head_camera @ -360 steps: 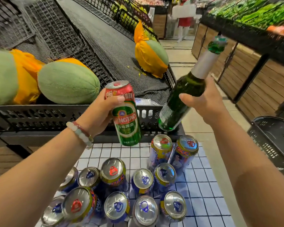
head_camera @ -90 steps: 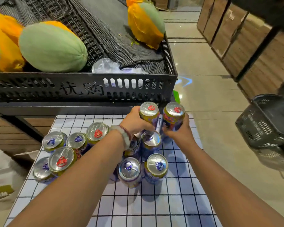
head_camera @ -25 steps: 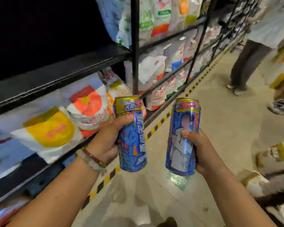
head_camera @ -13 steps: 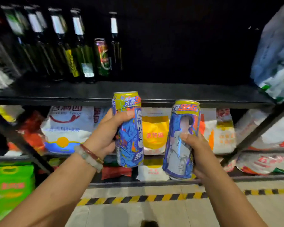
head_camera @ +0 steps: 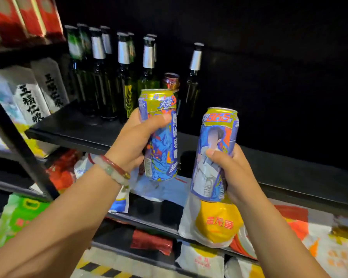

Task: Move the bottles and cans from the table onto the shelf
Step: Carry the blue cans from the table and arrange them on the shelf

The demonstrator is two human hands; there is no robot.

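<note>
My left hand grips a tall blue-and-gold can upright, just in front of the black shelf. My right hand grips a second blue-and-gold can with a printed figure, a little lower and to the right. On the shelf stand several green bottles with silver foil necks and one dark can behind my left can. The table is out of view.
The shelf's right part is dark and bare. White boxes with black characters stand at the left. Bagged goods fill the lower shelves. A black upright post crosses at the left. Yellow-black floor tape runs along the bottom.
Both cans have come closer to the shelf and risen toward shelf level. The view has shifted left, so the bottles now stand right behind my left can.
</note>
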